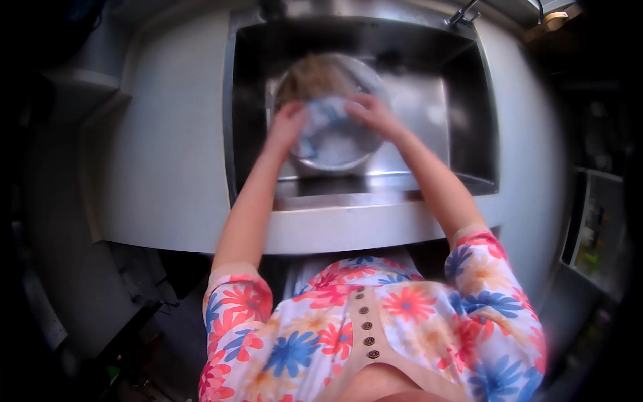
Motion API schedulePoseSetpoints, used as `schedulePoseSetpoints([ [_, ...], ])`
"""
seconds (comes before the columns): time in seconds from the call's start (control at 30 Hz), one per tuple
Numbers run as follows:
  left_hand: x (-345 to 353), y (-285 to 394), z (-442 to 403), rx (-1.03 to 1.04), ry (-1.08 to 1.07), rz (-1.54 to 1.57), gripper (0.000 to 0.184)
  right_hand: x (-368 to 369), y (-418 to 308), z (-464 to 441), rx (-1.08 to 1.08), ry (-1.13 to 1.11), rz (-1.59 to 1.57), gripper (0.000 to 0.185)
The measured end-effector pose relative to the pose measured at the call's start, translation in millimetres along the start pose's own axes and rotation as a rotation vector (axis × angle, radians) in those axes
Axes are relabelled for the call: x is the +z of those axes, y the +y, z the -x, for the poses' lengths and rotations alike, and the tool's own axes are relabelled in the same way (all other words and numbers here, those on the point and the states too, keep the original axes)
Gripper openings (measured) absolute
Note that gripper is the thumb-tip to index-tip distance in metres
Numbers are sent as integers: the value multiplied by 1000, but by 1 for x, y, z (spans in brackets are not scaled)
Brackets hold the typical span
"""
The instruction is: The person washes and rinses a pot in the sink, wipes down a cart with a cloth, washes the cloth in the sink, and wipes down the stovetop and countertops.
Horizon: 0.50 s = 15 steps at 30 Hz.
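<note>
A round metal bowl [338, 163] stands in the steel sink [418, 110]. Over it, my left hand [288, 126] and my right hand [375, 115] hold a thin white-and-blue wrapper or cloth [327, 110] between them; blur hides which it is. The left fingers are closed on its left edge, the right fingers on its upper right. Just beyond the hands, a brownish mass [311, 79] lies in the far left part of the bowl, too blurred to name.
A faucet [462, 13] rises at the sink's far right corner. Pale countertop [164, 134] surrounds the sink, with its front edge close to my body. On the far right stands a rack or open tray [593, 228] with small items.
</note>
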State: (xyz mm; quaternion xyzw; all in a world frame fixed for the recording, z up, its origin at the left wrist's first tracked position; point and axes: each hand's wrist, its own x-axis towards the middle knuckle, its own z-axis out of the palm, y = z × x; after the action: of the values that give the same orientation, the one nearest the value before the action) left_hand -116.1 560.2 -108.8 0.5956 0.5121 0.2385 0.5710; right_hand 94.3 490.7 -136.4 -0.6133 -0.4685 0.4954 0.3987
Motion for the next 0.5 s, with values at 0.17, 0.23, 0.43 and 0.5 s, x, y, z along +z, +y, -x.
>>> schedulePoseSetpoints([
  [0.17, 5, -13, -17, 9, -140, -1128, 55, 51, 14, -31, -122, 10, 753, 38],
  [0.23, 1, -32, -36, -113, -265, -1198, 46, 59, 22, -43, -12, -98, 902, 28],
  [0.43, -39, -53, -66, -299, -159, -184, 36, 65, 16, -86, 64, -274, 840, 22],
  [0.5, -40, -22, -56, -540, -66, 415, 30, 69, 16, -79, -20, -51, 532, 25],
])
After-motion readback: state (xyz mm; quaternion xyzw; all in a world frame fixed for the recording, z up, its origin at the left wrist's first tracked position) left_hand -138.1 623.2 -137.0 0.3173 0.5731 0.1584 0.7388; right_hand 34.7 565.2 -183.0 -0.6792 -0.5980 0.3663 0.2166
